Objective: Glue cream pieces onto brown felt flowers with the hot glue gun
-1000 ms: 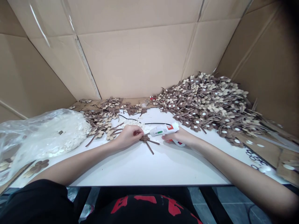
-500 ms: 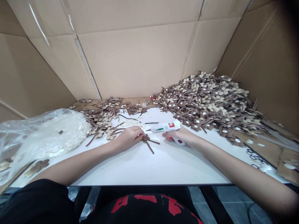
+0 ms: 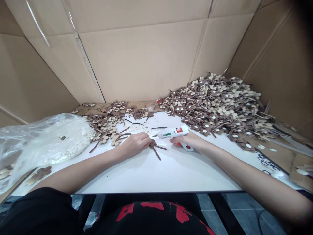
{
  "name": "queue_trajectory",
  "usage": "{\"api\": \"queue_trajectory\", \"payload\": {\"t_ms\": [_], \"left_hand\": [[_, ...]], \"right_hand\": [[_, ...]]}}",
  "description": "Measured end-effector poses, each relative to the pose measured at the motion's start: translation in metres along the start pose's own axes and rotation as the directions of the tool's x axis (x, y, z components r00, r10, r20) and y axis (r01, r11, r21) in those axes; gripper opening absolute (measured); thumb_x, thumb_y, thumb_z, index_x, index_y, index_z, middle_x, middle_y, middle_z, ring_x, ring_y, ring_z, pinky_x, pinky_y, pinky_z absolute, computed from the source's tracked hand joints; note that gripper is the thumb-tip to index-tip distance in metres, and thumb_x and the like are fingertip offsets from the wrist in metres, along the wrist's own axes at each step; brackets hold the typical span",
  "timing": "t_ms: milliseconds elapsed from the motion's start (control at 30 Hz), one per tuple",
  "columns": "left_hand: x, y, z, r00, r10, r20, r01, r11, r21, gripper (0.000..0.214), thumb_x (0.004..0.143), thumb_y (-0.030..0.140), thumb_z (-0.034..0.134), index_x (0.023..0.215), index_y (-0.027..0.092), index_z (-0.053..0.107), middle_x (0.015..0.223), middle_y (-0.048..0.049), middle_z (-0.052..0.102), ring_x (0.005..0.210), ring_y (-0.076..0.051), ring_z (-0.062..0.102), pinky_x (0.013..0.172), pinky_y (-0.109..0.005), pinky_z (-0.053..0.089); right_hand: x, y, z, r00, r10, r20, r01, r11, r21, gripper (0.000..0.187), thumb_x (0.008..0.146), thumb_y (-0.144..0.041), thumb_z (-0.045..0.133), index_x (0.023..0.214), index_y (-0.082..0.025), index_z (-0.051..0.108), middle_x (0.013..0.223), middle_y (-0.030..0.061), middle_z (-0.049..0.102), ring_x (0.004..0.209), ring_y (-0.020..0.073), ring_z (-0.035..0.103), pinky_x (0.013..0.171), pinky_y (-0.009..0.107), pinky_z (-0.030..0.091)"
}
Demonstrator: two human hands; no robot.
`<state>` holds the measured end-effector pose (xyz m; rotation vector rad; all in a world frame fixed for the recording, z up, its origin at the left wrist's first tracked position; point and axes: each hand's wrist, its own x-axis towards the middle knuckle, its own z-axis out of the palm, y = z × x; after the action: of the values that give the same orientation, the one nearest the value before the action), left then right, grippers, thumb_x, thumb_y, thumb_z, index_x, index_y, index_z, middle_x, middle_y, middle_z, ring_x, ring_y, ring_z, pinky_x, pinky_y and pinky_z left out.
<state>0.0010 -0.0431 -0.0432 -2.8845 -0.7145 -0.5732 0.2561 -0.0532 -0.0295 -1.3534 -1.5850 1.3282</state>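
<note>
In my right hand (image 3: 184, 139) is a white glue gun (image 3: 173, 131) with a red switch, its nozzle pointing left. My left hand (image 3: 139, 142) rests on the white table (image 3: 161, 176), fingers closed on the edge of a brown flower (image 3: 153, 143) with two strap-like tails. Part of the flower is hidden under my fingers. The nozzle tip hovers just above and beside the flower, close to my left fingertips. Behind my left hand, small white discs (image 3: 140, 128) lie scattered on the table.
A large heap of brown and beige flowers (image 3: 215, 107) leans against the cardboard wall (image 3: 146, 62) at right. Further flowers (image 3: 110, 124) lie at back left, beside a clear bag of white discs (image 3: 63, 140). Dark rings (image 3: 267, 163) sit near the right edge.
Hardly anything differs. My left fingers have shifted slightly over the flower; the glue gun stays close by in my right hand. The whole view has moved a little.
</note>
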Motion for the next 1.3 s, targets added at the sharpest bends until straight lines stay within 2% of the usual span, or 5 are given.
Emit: {"api": "queue_trajectory", "payload": {"t_ms": [367, 700, 1000, 1133, 1300], "left_hand": [[0.001, 0.005, -0.005, 1.0, -0.004, 0.023, 0.004, 1.0, -0.018, 0.026, 0.09, 0.018, 0.035, 0.086, 0.014, 0.061, 0.084, -0.0092, 0.059, 0.082, -0.016, 0.055, 0.07, -0.025, 0.044], [0.003, 0.003, 0.0, 0.993, -0.116, -0.035, 0.107, 0.975, -0.194, 0.021, 0.087, 0.02, 0.043, 0.081, 0.015, 0.063, 0.079, -0.0071, 0.06, 0.078, -0.014, 0.056, 0.069, -0.024, 0.044], [0.006, 0.005, -0.006, 0.98, -0.201, -0.006, 0.187, 0.924, -0.333, 0.019, 0.084, 0.026, 0.05, 0.084, 0.015, 0.066, 0.079, -0.0069, 0.059, 0.07, -0.013, 0.055, 0.064, -0.023, 0.044], [0.006, 0.004, -0.011, 0.975, -0.209, 0.072, 0.221, 0.919, -0.327, 0.017, 0.081, 0.024, 0.052, 0.088, 0.019, 0.067, 0.08, -0.0051, 0.058, 0.073, -0.013, 0.056, 0.066, -0.022, 0.043], [0.006, 0.006, -0.016, 0.972, -0.197, 0.128, 0.219, 0.958, -0.183, 0.02, 0.081, 0.019, 0.051, 0.091, 0.024, 0.067, 0.08, -0.0022, 0.061, 0.077, -0.015, 0.057, 0.065, -0.022, 0.039]], "right_hand": [[0.0, -0.002, 0.001, 1.0, 0.013, -0.002, -0.014, 1.0, -0.02, 0.009, 0.057, -0.022, 0.066, 0.061, -0.017, 0.06, 0.062, 0.0008, 0.062, 0.058, 0.0146, 0.055, 0.052, 0.023, 0.043], [0.002, 0.002, -0.002, 1.0, 0.017, 0.002, -0.017, 0.998, -0.052, 0.011, 0.058, -0.023, 0.066, 0.064, -0.016, 0.06, 0.061, 0.001, 0.063, 0.057, 0.0152, 0.056, 0.051, 0.024, 0.042], [0.0, 0.0, 0.0, 1.0, 0.031, -0.007, -0.031, 0.999, -0.03, 0.015, 0.056, -0.023, 0.067, 0.069, -0.016, 0.063, 0.068, 0.0029, 0.066, 0.061, 0.0164, 0.058, 0.056, 0.025, 0.046], [-0.001, -0.002, 0.001, 1.0, 0.019, 0.002, -0.019, 1.0, -0.007, 0.018, 0.056, -0.021, 0.067, 0.073, -0.016, 0.064, 0.073, 0.0034, 0.067, 0.061, 0.0159, 0.058, 0.056, 0.024, 0.047], [0.0, 0.0, 0.0, 1.0, 0.005, 0.011, -0.004, 1.0, -0.013, 0.016, 0.057, -0.02, 0.065, 0.072, -0.017, 0.063, 0.071, 0.0025, 0.067, 0.059, 0.0153, 0.057, 0.054, 0.024, 0.045]]}}
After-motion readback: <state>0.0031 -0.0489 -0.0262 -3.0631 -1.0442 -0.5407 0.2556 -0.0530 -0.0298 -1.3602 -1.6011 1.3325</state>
